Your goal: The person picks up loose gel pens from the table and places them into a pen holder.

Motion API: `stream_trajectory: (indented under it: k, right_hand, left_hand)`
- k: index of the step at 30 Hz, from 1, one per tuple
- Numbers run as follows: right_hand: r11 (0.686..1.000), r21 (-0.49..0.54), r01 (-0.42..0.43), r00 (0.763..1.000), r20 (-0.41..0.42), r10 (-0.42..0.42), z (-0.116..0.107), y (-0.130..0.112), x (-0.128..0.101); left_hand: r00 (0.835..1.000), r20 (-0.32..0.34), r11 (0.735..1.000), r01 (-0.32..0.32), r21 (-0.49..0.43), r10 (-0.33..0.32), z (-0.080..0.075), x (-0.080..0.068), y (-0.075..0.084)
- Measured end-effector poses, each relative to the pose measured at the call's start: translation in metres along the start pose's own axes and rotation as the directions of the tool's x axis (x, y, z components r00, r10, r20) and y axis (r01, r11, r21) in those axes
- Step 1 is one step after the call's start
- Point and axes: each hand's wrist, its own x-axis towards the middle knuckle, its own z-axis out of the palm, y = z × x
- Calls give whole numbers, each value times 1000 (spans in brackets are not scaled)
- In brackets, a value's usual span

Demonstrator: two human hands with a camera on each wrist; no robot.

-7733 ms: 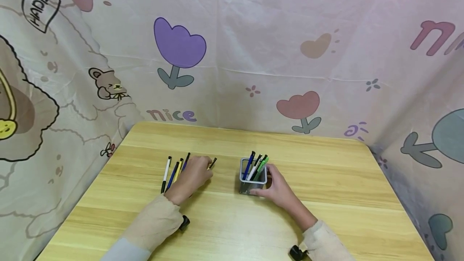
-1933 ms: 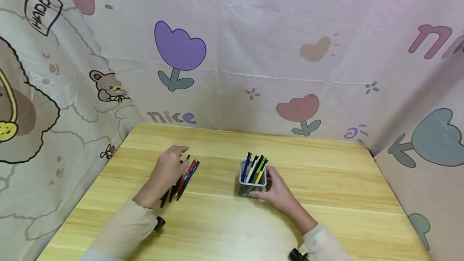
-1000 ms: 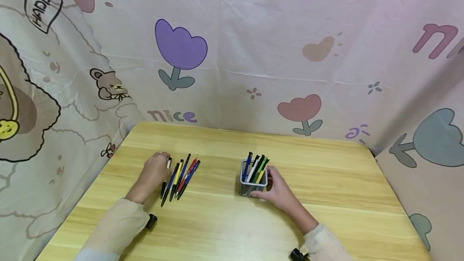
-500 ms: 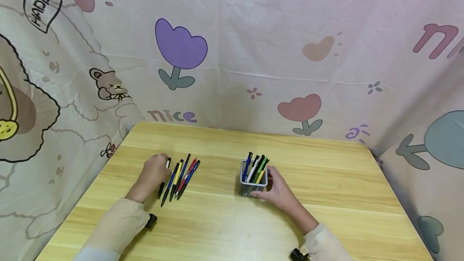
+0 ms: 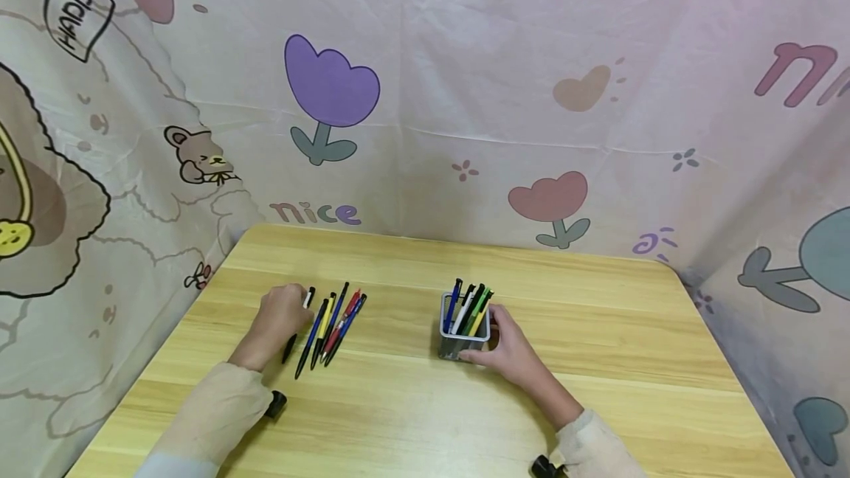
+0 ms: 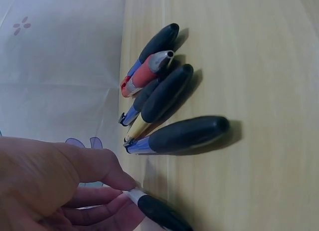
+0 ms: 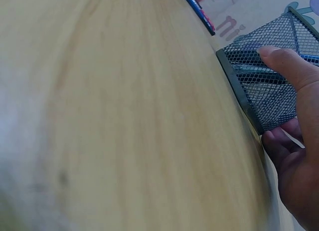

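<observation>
At the left of the table, my left hand (image 5: 276,318) pinches a white pen (image 6: 158,211) with a black grip between thumb and fingers. To its right lie several pens: a blue pen (image 5: 312,338), a yellow pen (image 5: 324,324), a red pen (image 6: 145,74) and more blue ones, all with black ends except the red. My right hand (image 5: 508,345) holds a square mesh pen holder (image 7: 253,89) from its right side, thumb on the near face. Pens in blue, white, green and yellow (image 5: 476,321) stand in the holder, leaning against its rim.
The light wooden table (image 5: 425,419) has a patterned cloth (image 5: 458,87) hanging behind and at both sides. Bare tabletop lies between the loose pens and the holder. A black wrist camera (image 5: 275,404) sits at the left cuff, another black camera (image 5: 546,466) at the right.
A yellow pen, earlier near my left hand, now stands in the holder. My left hand moved left to the white pen, whose black lower end has swung left. The right hand stays put.
</observation>
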Motion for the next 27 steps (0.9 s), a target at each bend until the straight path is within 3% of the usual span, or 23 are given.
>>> stream_trajectory:
  k: [11,18,27]
  right_hand:
    - [1000,-7,2,1000,5,-2,-1,0,0]
    - [1000,-19,8,1000,2,-7,0,0,0]
    - [1000,-22,-2,1000,-5,2,0,-3,0]
  left_hand:
    - [997,-69,1000,-31,-1,31,-4,-4,10]
    - [985,-136,994,-106,-23,102,-12,-9,30]
    - [979,-129,982,-171,-77,161,-18,-15,58]
